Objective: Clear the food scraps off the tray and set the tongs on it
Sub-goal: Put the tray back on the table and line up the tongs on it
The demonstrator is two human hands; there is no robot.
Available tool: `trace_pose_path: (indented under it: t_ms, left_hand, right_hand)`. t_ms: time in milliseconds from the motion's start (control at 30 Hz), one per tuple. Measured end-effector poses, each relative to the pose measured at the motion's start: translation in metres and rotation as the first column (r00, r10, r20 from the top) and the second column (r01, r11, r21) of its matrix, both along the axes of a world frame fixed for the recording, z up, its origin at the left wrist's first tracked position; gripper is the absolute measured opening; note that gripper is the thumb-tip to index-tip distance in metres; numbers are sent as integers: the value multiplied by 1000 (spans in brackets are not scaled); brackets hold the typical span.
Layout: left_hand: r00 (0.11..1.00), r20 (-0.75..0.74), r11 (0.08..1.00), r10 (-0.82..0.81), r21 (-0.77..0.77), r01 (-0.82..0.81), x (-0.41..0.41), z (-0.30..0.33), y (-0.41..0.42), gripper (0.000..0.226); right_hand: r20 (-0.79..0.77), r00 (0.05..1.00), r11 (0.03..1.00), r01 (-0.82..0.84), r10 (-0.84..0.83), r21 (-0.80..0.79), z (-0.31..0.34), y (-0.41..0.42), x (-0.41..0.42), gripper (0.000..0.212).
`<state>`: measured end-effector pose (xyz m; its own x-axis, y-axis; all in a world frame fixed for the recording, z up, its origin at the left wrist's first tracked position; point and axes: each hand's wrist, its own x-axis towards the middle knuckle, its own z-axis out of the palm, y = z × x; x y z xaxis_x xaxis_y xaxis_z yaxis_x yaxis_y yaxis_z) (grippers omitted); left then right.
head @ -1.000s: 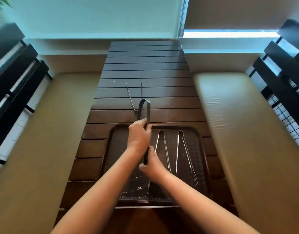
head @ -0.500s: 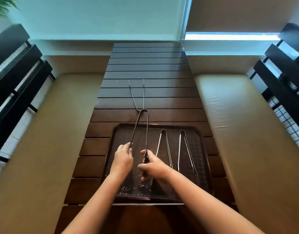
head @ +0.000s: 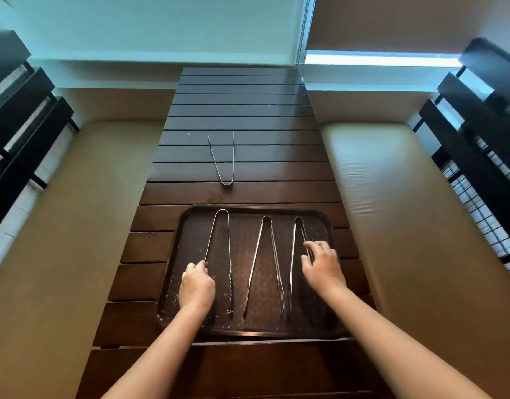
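Note:
A dark brown tray [head: 173,254] lies on the slatted wooden table near me. Three steel tongs rest flat on it, side by side: left tongs [head: 228,243], middle tongs [head: 258,254] and right tongs [head: 293,249]. Pale food crumbs [head: 169,308] speckle the tray's near left corner. My left hand [head: 196,286] pinches the left arm of the left tongs. My right hand [head: 323,266] touches the outer arm of the right tongs with spread fingers. A fourth pair of tongs [head: 226,159] lies on the table beyond the tray.
The dark table [head: 242,110] runs away from me to a window wall. Tan padded benches flank it, left bench [head: 61,240] and right bench [head: 406,226]. Black slatted backrests [head: 478,133] stand at both outer sides.
The tongs I held upright in both hands now lie flat on the tray's left side. My right hand has let go and moved right to the right tongs.

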<state>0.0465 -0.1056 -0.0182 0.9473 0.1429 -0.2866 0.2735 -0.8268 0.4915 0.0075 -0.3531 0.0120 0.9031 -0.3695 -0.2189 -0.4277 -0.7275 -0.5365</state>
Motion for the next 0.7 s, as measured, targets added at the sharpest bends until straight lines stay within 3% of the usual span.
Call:
trace_pose_path:
  t_ms: [200,500,700]
  left_hand:
    - [999,-19,998,-49,28,49,-2,-7,-10,33]
    - [999,-6,995,-52,82,52,2,-13,-18,37]
    - [999,-35,989,-25,146,30,3,-8,-20,40]
  right_hand:
    - [-149,983,994,103,-107,-31,-22,-29,-22,47]
    - [-189,976,987,81,-107,-139,-29,-39,-18,46]
    - [-170,978,988,103,-122,-118,-36,-44,-8,46]
